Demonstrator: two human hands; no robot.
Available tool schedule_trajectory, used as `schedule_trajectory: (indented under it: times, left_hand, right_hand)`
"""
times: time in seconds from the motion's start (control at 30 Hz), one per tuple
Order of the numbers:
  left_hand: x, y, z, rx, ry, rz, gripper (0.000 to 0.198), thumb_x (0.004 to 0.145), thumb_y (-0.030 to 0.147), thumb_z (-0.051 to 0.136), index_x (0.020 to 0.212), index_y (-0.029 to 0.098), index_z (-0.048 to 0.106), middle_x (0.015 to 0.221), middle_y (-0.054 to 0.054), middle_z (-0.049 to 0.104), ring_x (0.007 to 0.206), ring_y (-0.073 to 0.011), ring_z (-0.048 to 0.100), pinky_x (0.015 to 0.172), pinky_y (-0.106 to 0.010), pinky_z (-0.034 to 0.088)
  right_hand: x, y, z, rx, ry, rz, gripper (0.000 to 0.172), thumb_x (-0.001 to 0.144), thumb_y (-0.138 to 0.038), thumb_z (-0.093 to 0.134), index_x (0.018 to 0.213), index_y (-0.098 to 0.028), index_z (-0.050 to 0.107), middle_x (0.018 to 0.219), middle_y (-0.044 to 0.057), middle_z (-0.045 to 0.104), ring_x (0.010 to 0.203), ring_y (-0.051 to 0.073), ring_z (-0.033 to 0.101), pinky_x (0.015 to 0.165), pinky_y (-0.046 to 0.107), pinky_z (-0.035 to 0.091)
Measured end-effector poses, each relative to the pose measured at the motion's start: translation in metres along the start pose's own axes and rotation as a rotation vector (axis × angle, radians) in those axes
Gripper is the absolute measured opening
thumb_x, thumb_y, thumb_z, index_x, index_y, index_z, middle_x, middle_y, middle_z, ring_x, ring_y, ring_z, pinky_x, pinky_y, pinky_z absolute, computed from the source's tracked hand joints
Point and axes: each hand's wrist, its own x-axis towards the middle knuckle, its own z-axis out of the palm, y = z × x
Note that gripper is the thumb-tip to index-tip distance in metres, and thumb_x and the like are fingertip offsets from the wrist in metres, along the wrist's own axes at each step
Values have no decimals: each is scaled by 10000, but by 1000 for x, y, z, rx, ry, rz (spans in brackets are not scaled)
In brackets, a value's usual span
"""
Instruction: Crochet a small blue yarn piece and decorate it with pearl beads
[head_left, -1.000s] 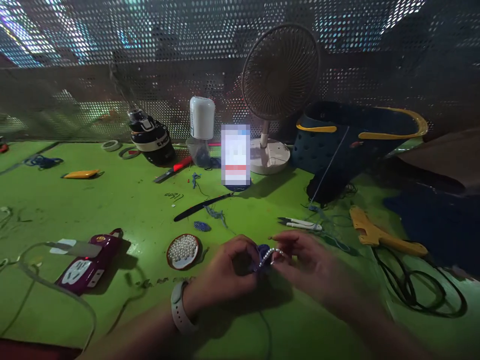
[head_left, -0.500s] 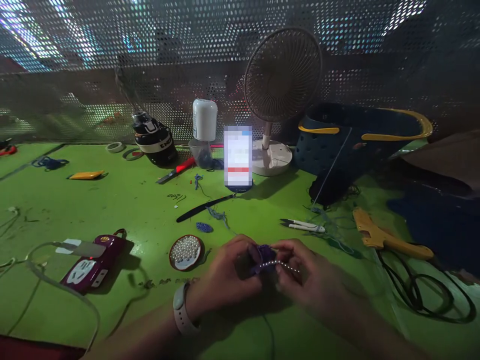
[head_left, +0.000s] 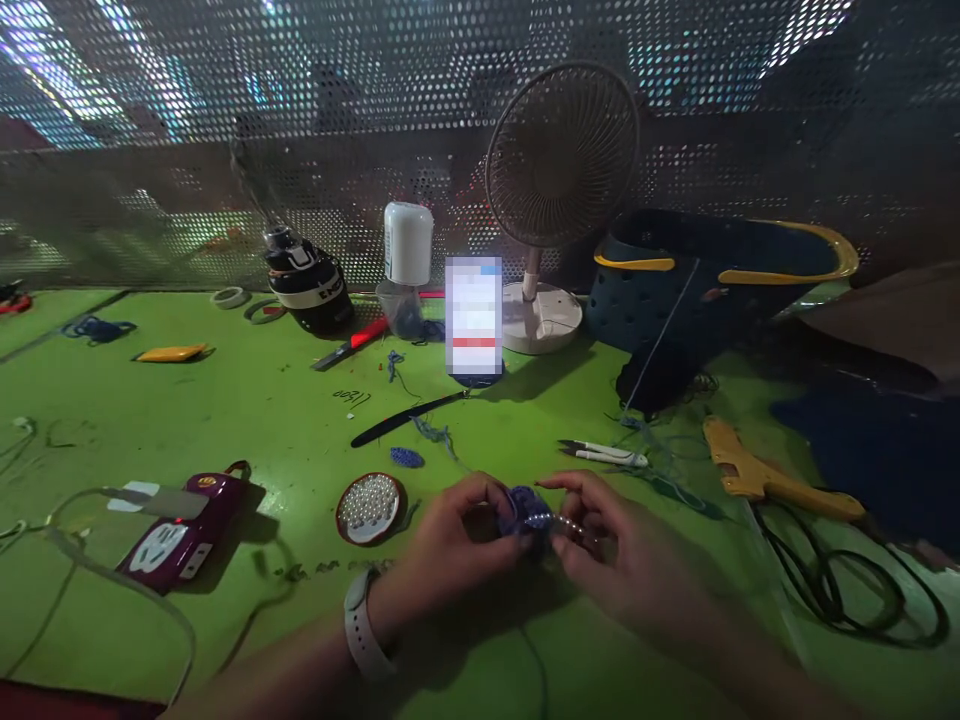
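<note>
My left hand (head_left: 466, 530) pinches a small blue-purple crocheted piece (head_left: 517, 508) between thumb and fingers, just above the table. A string of small pearly beads (head_left: 576, 528) runs from the front of this piece into my right hand (head_left: 611, 540). The thumb and curled fingers of that hand close on the string, while its forefinger reaches out over the piece. Left of my hands is a round dish (head_left: 339, 512) of pearl beads (head_left: 369, 500). A small blue crocheted oval (head_left: 406, 457) lies behind the dish.
Thread snips (head_left: 604, 454) lie behind my right hand, with a yellow glue gun (head_left: 780, 478) and its black cable to the right. A maroon power strip (head_left: 180, 525) is at left. Farther back are a phone (head_left: 474, 315), a fan (head_left: 562, 155), a dark bottle (head_left: 311, 285) and a blue basket (head_left: 645, 300).
The crocheted piece has turned in my left hand, showing more of its face. My right forefinger has lifted off it slightly, and less of the bead string shows.
</note>
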Motion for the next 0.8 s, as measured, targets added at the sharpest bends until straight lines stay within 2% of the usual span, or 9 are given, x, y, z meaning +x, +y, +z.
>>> schedule_trajectory:
  times: [0.1, 0.2, 0.37, 0.47, 0.53, 0.63, 0.67, 0.73, 0.8]
  left_hand:
    - [2, -3, -3, -122, -8, -28, 214, 727, 193, 760, 747, 159, 549, 833, -8, 613, 781, -127, 587, 732, -274, 470]
    - [4, -6, -6, -176, -27, -30, 209, 719, 202, 779, 760, 156, 579, 860, -11, 626, 804, -128, 600, 767, -286, 473]
    - [7, -9, -7, -237, -22, -15, 180, 699, 191, 799, 742, 165, 626, 876, -10, 642, 825, -139, 618, 806, -320, 484]
    - [9, -9, -9, -149, 33, 32, 94, 758, 229, 752, 753, 186, 669, 919, -30, 654, 880, -169, 622, 857, -386, 480]
    - [11, -11, -12, -4, 101, 110, 63, 774, 251, 739, 759, 204, 700, 1046, -58, 647, 1037, -218, 591, 944, -458, 439]
    - [12, -14, -19, 283, 217, 297, 40, 755, 265, 757, 768, 234, 734, 1269, -66, 556, 1245, -276, 458, 1048, -535, 335]
    - [13, -15, -22, 377, 249, 369, 42, 755, 266, 756, 788, 247, 740, 1284, -64, 540, 1244, -276, 454, 1043, -533, 343]
    - [14, -16, -28, 534, 268, 537, 71, 788, 261, 725, 856, 274, 742, 1191, -60, 577, 1128, -241, 530, 953, -469, 439]
    - [14, -14, -34, 656, 183, 684, 136, 842, 236, 663, 957, 277, 724, 1050, -53, 624, 956, -192, 597, 805, -364, 513]
  right_hand:
    - [4, 1, -4, 18, -81, 61, 270, 819, -274, 622, 1087, -253, 594, 697, -48, 488, 569, 110, 487, 491, 223, 379]
    - [9, 0, -5, 70, -78, 98, 206, 832, -354, 635, 1006, -244, 650, 659, -48, 497, 562, 106, 474, 485, 219, 351]
    - [13, 6, -6, 153, 7, 55, 199, 830, -412, 647, 833, -219, 698, 697, -13, 602, 617, 126, 535, 529, 238, 410]
    - [15, 13, -9, 116, 95, 10, 207, 840, -436, 649, 840, -241, 717, 733, -6, 632, 615, 131, 555, 511, 239, 427]
    - [16, 16, -11, 53, 147, -93, 182, 854, -419, 645, 865, -259, 731, 772, 4, 656, 659, 148, 590, 524, 247, 456]
    - [19, 16, -15, -109, 191, -386, 154, 885, -349, 625, 907, -261, 749, 858, 35, 707, 798, 184, 648, 645, 288, 525]
    - [20, 16, -16, -164, 194, -485, 159, 897, -329, 612, 918, -257, 752, 871, 44, 720, 821, 190, 660, 674, 301, 538]
    - [23, 18, -19, -247, 203, -619, 174, 915, -301, 585, 943, -251, 750, 874, 52, 737, 830, 197, 679, 693, 318, 557]
    - [27, 21, -22, -296, 232, -668, 185, 926, -281, 567, 969, -260, 745, 871, 49, 746, 829, 203, 693, 691, 332, 572]
